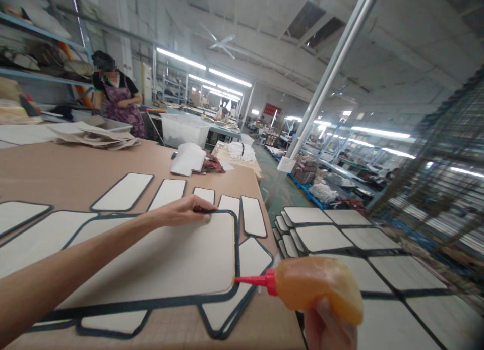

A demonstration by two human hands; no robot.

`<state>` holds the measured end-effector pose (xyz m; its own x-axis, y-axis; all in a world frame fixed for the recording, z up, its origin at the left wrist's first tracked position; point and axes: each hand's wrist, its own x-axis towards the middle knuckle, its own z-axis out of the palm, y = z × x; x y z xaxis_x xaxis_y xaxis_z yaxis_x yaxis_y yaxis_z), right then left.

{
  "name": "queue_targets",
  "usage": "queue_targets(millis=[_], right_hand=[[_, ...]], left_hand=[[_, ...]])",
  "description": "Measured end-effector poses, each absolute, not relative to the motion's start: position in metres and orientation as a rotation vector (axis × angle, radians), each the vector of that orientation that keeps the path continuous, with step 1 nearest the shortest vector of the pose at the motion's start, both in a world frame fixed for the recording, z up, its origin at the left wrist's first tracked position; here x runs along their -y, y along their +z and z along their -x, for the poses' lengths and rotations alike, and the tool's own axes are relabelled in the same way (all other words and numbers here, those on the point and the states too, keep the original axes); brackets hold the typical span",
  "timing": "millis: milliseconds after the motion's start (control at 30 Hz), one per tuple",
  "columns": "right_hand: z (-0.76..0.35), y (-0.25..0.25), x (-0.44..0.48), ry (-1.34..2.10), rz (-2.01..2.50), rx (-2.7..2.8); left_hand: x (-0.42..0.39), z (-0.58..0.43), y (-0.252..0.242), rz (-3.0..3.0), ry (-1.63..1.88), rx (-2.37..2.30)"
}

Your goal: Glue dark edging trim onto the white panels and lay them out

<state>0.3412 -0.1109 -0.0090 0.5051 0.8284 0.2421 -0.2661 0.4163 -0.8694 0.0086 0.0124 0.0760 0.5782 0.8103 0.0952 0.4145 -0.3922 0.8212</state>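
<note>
My left hand [189, 210] grips the far edge of a large cream panel [166, 264] with a dark border and rounded corners, thumb on its face. The panel is tilted up off the table toward me. In my right hand [328, 324] is a squeeze bottle [317, 284] of amber liquid, lying on its side with a red nozzle pointing left. Its tip meets or nearly meets the panel's right border near the lower corner. A thin yellowish line shows along that inner edge. Smaller dark-edged panels [123, 192] lie around and beneath it.
The brown table [124, 161] holds a pile of flat pieces [94, 135] and a white packet [188, 158]. Stacked bordered panels [321, 237] stand to the right. A co-worker [119, 98] in a purple apron is at the back left. A metal post [328, 77] rises behind the table.
</note>
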Motion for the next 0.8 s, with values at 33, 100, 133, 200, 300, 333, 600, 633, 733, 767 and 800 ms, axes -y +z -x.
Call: queue_targets(millis=[33, 100, 133, 200, 300, 333, 600, 633, 733, 767, 800], right_hand=[[-0.341, -0.009, 0.112, 0.756, 0.885, 0.754], [-0.342, -0.01, 0.113, 0.742, 0.893, 0.736], [-0.342, -0.01, 0.113, 0.738, 0.891, 0.715], [-0.342, -0.01, 0.113, 0.7, 0.868, 0.667], [-0.341, -0.011, 0.111, 0.608, 0.83, 0.671], [-0.341, -0.011, 0.11, 0.569, 0.835, 0.683], [-0.338, -0.006, 0.095, 0.527, 0.788, 0.677], [-0.336, -0.001, 0.092, 0.55, 0.761, 0.662], [-0.332, 0.014, 0.083, 0.574, 0.71, 0.634], [-0.331, 0.018, 0.08, 0.578, 0.705, 0.644], [-0.332, 0.021, 0.076, 0.583, 0.702, 0.664]], left_hand=[[-0.012, -0.009, 0.076, -2.001, 0.653, -0.98], [-0.011, -0.011, 0.075, -1.966, 0.686, -0.996], [-0.011, -0.012, 0.074, -1.951, 0.704, -1.006], [-0.013, -0.013, 0.07, -1.927, 0.744, -1.035], [-0.017, -0.012, 0.058, -1.888, 0.837, -1.095], [-0.019, -0.012, 0.054, -1.876, 0.865, -1.108], [-0.011, -0.022, 0.044, -1.676, 0.972, -1.102], [-0.009, -0.024, 0.043, -1.614, 0.954, -1.089], [-0.004, -0.029, 0.04, -1.429, 0.897, -1.061], [-0.003, -0.03, 0.04, -1.385, 0.89, -1.071], [-0.002, -0.031, 0.04, -1.355, 0.883, -1.082]])
